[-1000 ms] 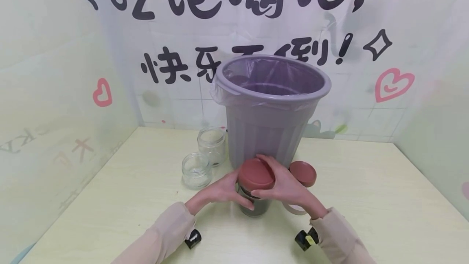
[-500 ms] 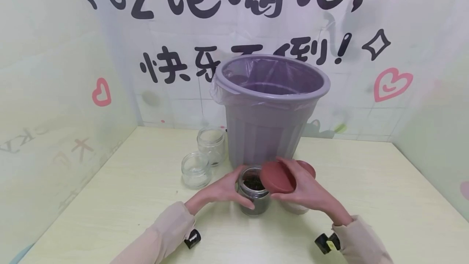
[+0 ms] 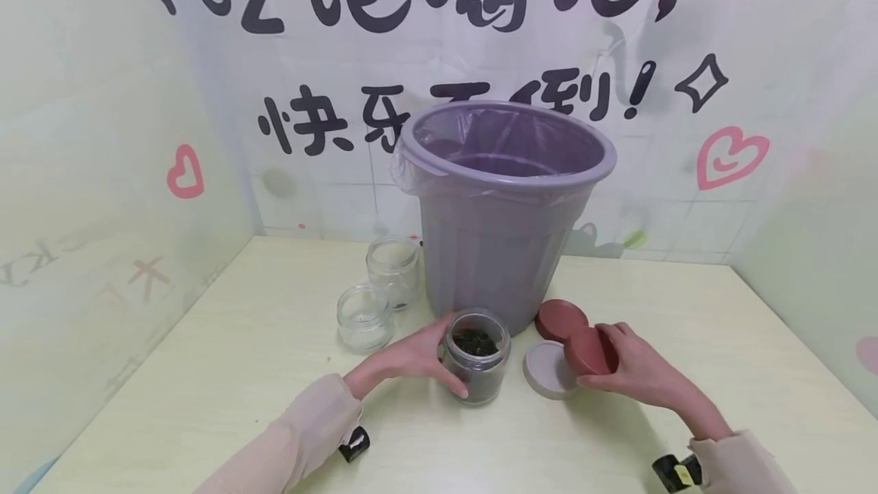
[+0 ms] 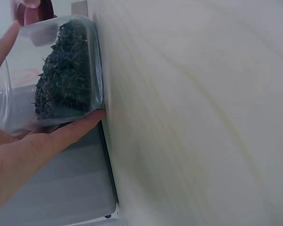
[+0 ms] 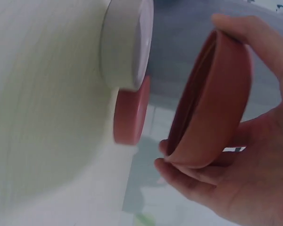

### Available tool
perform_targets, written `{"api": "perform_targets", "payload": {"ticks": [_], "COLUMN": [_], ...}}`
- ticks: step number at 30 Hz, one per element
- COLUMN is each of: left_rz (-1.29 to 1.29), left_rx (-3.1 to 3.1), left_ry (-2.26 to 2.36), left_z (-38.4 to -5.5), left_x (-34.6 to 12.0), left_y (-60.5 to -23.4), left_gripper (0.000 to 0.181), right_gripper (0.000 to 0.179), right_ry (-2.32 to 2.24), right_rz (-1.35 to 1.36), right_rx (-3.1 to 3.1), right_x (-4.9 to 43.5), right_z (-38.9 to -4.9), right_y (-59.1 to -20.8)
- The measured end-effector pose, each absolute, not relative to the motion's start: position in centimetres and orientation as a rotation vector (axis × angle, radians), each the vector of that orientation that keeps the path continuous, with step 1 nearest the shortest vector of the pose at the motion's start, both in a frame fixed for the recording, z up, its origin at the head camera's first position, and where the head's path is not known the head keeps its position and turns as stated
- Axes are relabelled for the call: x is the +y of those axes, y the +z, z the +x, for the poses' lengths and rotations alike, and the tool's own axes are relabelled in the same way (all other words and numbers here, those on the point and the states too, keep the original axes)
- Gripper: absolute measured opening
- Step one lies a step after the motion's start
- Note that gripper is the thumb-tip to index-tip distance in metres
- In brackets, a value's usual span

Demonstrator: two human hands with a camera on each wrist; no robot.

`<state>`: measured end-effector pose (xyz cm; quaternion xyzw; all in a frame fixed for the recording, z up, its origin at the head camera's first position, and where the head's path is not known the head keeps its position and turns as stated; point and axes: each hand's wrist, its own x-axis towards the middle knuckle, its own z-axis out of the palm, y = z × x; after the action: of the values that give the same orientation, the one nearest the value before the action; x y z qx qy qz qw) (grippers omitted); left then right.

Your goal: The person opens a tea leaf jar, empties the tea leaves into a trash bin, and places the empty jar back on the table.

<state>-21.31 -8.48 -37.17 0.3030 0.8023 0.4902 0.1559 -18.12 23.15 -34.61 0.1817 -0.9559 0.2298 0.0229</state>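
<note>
My left hand (image 3: 418,357) grips the side of an uncapped glass jar (image 3: 478,372) standing on the table. Dark, dry, leafy bits (image 4: 66,70), like tea leaves, fill much of it. In my right hand (image 3: 641,368) is a red jar lid (image 5: 212,103), held tilted by its edge between thumb and fingers. The right wrist view shows it raised above the tabletop. Close by on the table lie a white lid (image 3: 549,370) and another red lid (image 3: 560,319); the held lid overlaps both in the head view.
A tall purple-grey bin (image 3: 501,250) with a clear plastic liner stands behind the jar. Two uncapped glass jars stand left of it, a shorter one (image 3: 363,322) in front of a taller one (image 3: 393,273). Printed wall sheets enclose the table (image 3: 226,402) at back and sides.
My right hand has lifted the red lid off the jar and carried it right, beside the other lids. The jar's mouth is now uncovered. My left hand has stayed on the jar.
</note>
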Motion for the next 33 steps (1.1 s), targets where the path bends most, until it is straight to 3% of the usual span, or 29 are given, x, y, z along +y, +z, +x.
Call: {"api": "perform_targets", "payload": {"ticks": [15, 33], "left_rz": [0.903, 0.882], "left_rx": [2.232, 2.331], "left_ry": [1.342, 1.336], "left_z": [-22.0, -21.8], "left_x": [-8.4, -8.1], "left_y": [-37.8, -38.1], "left_gripper": [0.098, 0.094], "right_gripper": [0.087, 0.079], "right_ry": [0.648, 0.574], "right_rz": [0.457, 0.394], "right_rx": [-3.106, -3.099], "right_x": [24.6, 23.4], "right_z": [-19.3, -20.3], "right_y": [-37.5, -37.7]}}
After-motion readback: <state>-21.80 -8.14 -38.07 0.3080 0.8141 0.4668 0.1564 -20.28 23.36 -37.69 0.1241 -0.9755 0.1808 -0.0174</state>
